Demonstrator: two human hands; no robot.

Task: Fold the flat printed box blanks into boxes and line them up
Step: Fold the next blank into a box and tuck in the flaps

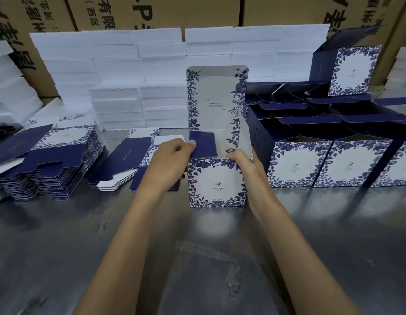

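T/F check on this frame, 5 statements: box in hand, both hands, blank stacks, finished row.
1. The box being folded stands upright with its lid open. True.
2. The left hand rests flat on the table. False: it pinches the dark blue side flap of the box.
3. The right hand grips the box's top edge at its right corner. True.
4. The finished boxes stand left of the box in hand. False: they stand to its right.
5. The tall stack of flat blanks lies at the left. True.
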